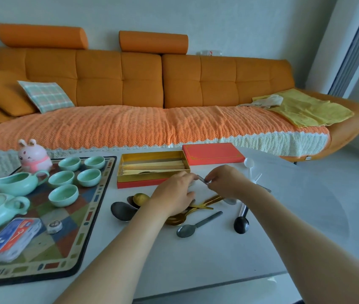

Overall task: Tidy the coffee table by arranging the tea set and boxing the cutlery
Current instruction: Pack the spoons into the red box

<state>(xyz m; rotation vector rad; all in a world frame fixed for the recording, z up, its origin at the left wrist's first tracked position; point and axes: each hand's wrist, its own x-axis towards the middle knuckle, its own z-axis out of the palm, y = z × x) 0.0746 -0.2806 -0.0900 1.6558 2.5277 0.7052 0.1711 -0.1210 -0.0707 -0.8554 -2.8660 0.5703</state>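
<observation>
Both hands pinch one grey utensil above scattered spoons, beside open box

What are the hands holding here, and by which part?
Both hands, left hand and right hand, pinch a thin grey utensil handle between their fingertips; its working end is hidden.

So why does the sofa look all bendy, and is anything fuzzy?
Head view: the wide lens bows straight lines, so the sofa and the table edge curve toward the corners. Soft daylight comes from the right, and shadows are faint. The small grey piece between the left hand and right hand is slightly blurred; the cups look sharp.
</observation>
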